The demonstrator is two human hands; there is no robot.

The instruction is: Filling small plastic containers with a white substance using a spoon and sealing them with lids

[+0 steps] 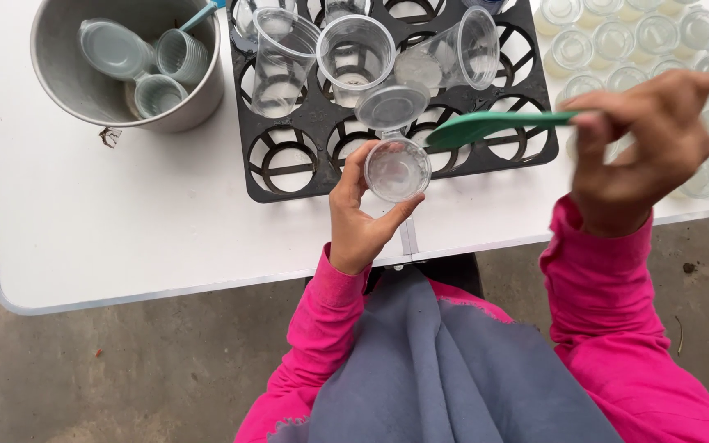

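Left hand (360, 220) fingers curled around a small clear lidded cup (397, 168) held over the white tabletop (125, 221) edge by the black tray (305, 123) of clear cups, right hand (646, 143) fingers pinched on a green spatula (494, 125), metal pot (125, 61) holding more cups.

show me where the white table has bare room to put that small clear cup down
Bare white table lies below the grey metal bucket, left of the black plastic cup tray, and along the near edge by the left hand. The right end is crowded with lidded clear cups, beneath the right hand holding a green spatula.
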